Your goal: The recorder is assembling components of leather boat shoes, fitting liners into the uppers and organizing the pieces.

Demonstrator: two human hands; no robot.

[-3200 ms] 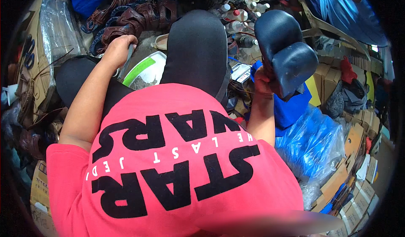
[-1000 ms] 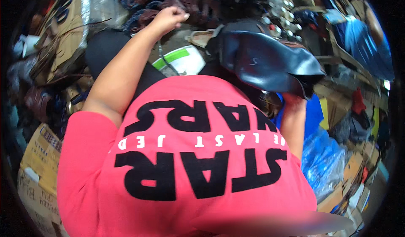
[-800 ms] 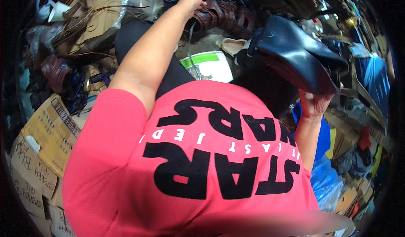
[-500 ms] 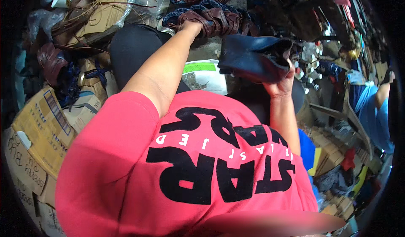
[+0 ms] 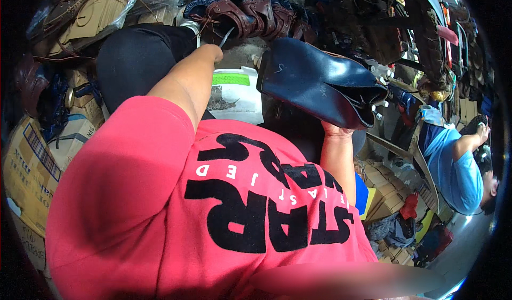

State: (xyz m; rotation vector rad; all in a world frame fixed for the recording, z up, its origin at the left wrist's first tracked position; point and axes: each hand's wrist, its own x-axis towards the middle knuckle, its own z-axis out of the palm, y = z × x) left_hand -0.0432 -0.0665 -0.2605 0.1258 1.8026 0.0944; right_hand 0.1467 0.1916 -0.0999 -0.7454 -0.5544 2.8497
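Note:
A dark blue-black leather boot upper (image 5: 314,78) with faint pale marks hangs over my lap, its opening turned to the right. My right hand (image 5: 337,131) grips its lower edge from beneath; most of the fingers are hidden behind the leather. My left hand (image 5: 215,53) is closed near the row of brown lace-up shoe uppers (image 5: 261,17). From it sticks out a thin, pale metal tool (image 5: 226,36), whose exact kind I cannot make out. Below that hand lies a white container (image 5: 234,108) with a green band.
Cardboard boxes (image 5: 32,161) are stacked at my left, near brown and dark footwear pieces (image 5: 33,84). Flat cardboard (image 5: 101,12) and clear plastic lie at the far left. Small white-capped bottles (image 5: 381,108) stand beyond the boot upper. Another person in a blue shirt (image 5: 450,166) sits at the right.
My left hand has drawn back from the brown shoe uppers, and a thin metal tool now shows in it. The boot upper has turned, showing more of its broad side. The view has shifted.

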